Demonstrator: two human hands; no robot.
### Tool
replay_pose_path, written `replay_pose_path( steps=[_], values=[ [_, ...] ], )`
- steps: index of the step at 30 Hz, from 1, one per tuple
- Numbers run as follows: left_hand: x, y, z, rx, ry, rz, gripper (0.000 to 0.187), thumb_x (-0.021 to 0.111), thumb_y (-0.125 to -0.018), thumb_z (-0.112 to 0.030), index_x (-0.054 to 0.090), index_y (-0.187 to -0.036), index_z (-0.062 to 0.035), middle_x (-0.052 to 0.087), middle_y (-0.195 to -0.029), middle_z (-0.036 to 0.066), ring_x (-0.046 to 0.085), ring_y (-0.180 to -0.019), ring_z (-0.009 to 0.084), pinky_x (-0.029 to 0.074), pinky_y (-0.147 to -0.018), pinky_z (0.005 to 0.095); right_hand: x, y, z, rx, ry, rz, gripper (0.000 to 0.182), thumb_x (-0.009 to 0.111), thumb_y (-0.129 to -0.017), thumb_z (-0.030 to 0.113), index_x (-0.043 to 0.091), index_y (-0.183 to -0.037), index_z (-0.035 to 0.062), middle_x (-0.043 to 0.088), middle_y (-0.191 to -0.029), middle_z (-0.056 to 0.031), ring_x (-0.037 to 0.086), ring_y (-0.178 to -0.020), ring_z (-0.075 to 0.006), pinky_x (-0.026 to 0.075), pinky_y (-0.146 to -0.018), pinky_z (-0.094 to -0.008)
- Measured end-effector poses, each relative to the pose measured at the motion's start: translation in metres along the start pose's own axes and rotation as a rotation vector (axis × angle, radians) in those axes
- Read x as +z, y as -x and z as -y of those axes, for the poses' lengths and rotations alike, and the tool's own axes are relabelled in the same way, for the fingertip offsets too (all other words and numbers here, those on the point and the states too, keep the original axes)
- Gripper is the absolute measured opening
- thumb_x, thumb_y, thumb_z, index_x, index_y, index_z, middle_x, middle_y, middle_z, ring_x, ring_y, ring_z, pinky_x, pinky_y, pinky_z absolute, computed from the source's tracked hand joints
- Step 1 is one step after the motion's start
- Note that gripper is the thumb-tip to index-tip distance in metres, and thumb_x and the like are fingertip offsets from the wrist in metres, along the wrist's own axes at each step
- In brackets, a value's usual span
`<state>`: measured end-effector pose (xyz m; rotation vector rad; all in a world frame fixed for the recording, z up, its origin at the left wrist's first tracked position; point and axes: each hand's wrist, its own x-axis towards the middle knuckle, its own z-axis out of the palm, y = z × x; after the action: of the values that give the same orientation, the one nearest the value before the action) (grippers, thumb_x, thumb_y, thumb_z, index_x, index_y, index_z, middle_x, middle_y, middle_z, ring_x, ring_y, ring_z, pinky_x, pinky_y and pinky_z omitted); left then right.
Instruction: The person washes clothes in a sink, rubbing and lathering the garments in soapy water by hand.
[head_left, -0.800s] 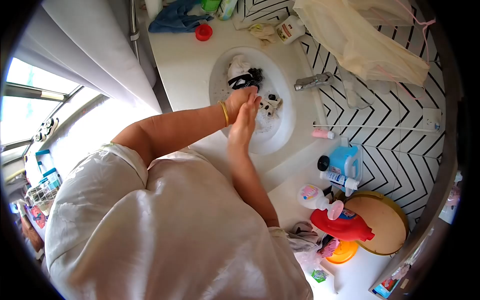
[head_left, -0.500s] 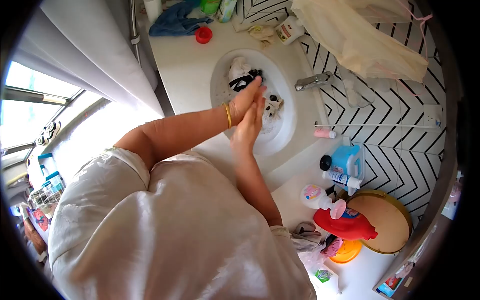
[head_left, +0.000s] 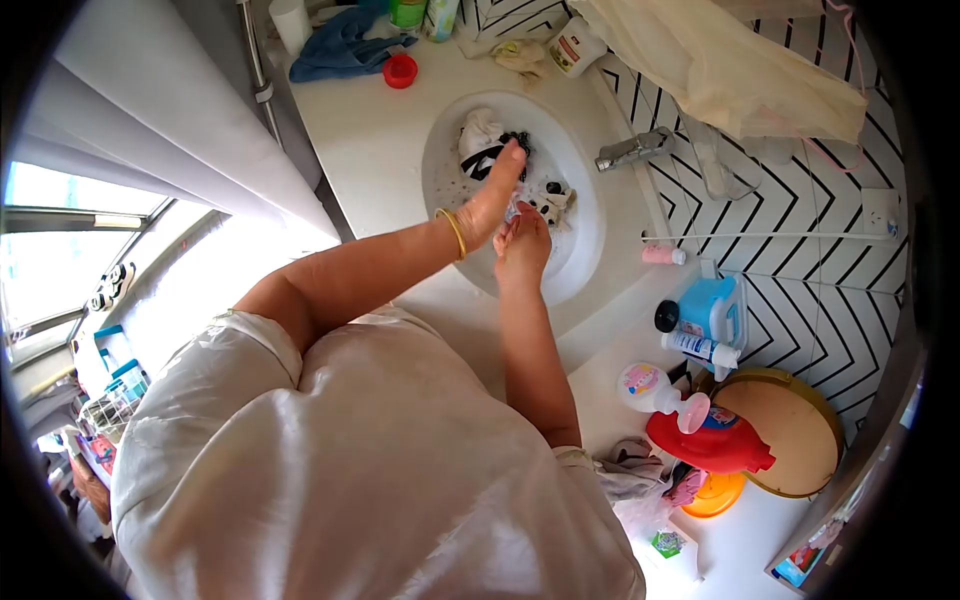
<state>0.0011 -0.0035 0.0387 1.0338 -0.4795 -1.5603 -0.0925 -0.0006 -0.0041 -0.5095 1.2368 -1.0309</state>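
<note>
Over the white oval sink (head_left: 590, 250), my left hand (head_left: 494, 198) is stretched out with its fingers straight; a gold bracelet sits on that wrist. Close beside its palm, my right hand (head_left: 524, 248) has its fingers curled in, and I cannot tell what, if anything, is inside them. A black-and-white cloth item (head_left: 482, 135) lies in the basin beyond my left fingertips. Near the right hand lies a cream cloth piece with dark spots (head_left: 553, 203), with suds around it.
A chrome faucet (head_left: 635, 150) reaches toward the basin from the tiled wall. A red cap (head_left: 400, 71) and blue cloth (head_left: 340, 45) lie on the far counter. On the right stand a blue container (head_left: 705, 310), a pump bottle (head_left: 645, 388) and a red bottle (head_left: 705, 440).
My hands were pressed together palm to palm. The right hand has come away slightly to the right and its fingers have curled; the left hand stays stretched out.
</note>
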Motion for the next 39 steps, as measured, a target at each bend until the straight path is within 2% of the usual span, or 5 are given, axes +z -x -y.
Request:
replay_pose_path(
  steps=[11, 14, 20, 32, 39],
  values=[
    [-0.065, -0.047, 0.037, -0.281, 0.038, -0.107, 0.076, 0.03, -0.083, -0.062, 0.022, -0.136, -0.0087, 0.026, -0.139, 0.012, 0.031, -0.125, 0.0279, 0.018, -0.101, 0.0484, -0.045, -0.079, -0.01, 0.365, -0.268, -0.005, 0.038, 0.04, -0.091, 0.036, 0.036, -0.062, 0.0108, 0.032, -0.05, -0.0016, 0.033, -0.039, -0.0144, 0.025, -0.035, -0.0273],
    [-0.08, -0.054, 0.051, -0.43, 0.001, -0.228, 0.072, 0.03, -0.083, -0.06, 0.026, -0.135, -0.0092, 0.029, -0.137, 0.012, 0.035, -0.122, 0.0282, 0.022, -0.1, 0.0486, -0.115, -0.146, -0.075, 0.593, -0.096, 0.747, 0.034, 0.04, -0.091, 0.029, 0.047, -0.066, 0.0067, 0.047, -0.056, -0.0055, 0.048, -0.049, -0.0189, 0.036, -0.042, -0.0333],
    [-0.095, -0.068, 0.076, -0.643, -0.045, -0.379, 0.065, 0.033, -0.085, -0.053, 0.029, -0.134, -0.0106, 0.029, -0.138, 0.011, 0.034, -0.122, 0.0273, 0.021, -0.099, 0.0533, -0.116, -0.149, -0.146, -0.054, 1.527, 0.607, 0.025, 0.044, -0.085, 0.01, 0.049, -0.107, -0.0026, 0.06, -0.091, -0.0166, 0.059, -0.073, -0.0307, 0.049, -0.062, -0.0369],
    [-0.083, -0.087, 0.103, -0.909, -0.046, -0.531, 0.066, 0.046, -0.079, -0.053, 0.035, -0.129, -0.0117, 0.036, -0.132, 0.011, 0.033, -0.123, 0.0279, 0.019, -0.095, 0.0619, -0.088, -0.152, -0.121, 0.238, 0.633, 0.074, 0.025, 0.054, -0.081, 0.016, 0.055, -0.1, -0.0003, 0.058, -0.078, -0.012, 0.055, -0.064, -0.025, 0.044, -0.057, -0.0359],
    [-0.129, -0.122, 0.157, -0.802, 0.798, 0.34, 0.053, 0.046, -0.083, -0.048, 0.047, -0.116, -0.0073, 0.052, -0.115, 0.011, 0.052, -0.101, 0.0193, 0.041, -0.089, 0.0329, -0.002, -0.057, -0.056, -0.635, 0.932, 0.181, 0.017, 0.049, -0.08, 0.015, 0.052, -0.077, -0.0017, 0.054, -0.07, -0.0097, 0.052, -0.061, -0.0214, 0.039, -0.053, -0.0338]
  ],
)
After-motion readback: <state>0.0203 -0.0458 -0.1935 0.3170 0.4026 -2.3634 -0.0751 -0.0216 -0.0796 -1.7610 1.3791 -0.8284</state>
